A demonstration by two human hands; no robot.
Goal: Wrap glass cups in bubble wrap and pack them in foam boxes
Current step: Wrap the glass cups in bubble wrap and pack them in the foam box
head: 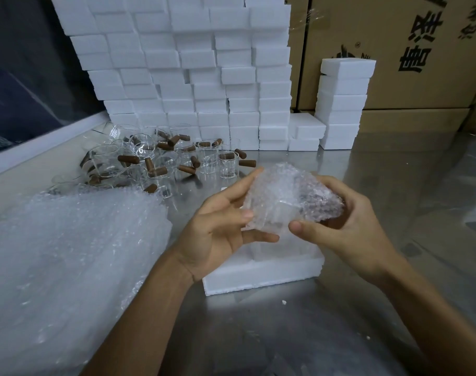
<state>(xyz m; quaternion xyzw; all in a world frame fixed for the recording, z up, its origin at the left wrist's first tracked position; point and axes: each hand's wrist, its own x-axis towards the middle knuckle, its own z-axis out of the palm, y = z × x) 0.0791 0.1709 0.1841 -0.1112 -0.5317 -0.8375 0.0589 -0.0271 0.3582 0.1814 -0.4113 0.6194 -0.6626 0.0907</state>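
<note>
Table: we take the steel table [367, 185] as our landmark; everything sits on it or stands at its edges.
Cardboard cartons: we see them [394, 50] past the table's far right edge, brown with black printed characters.
Foam wall: a tall stack of white foam boxes [182, 63] stands at the table's far side, left of the cartons.
Foam column: a narrower stack [342, 104] rises just right of that wall, with two more low boxes [307, 134] between them.
Bubble wrap pile: loose sheets [68, 253] cover the table's near left part.
Open foam box: we see one [261, 272] lying on the table's near middle, directly under the hands; its inside is mostly hidden.
Glass cups: a cluster [155, 158] with brown handles sits on the table's far left, in front of the foam wall, some upright and some tipped.
Wrapped bundle: our bubble-wrapped bundle [288, 196] is held in the air above the open foam box; we cannot make out the cup inside.
Left hand: our left hand [220, 223] has its fingers spread loosely, fingertips touching the bundle's left side.
Right hand: our right hand [348, 221] cups the bundle from the right, thumb pressed against its near edge.
</note>
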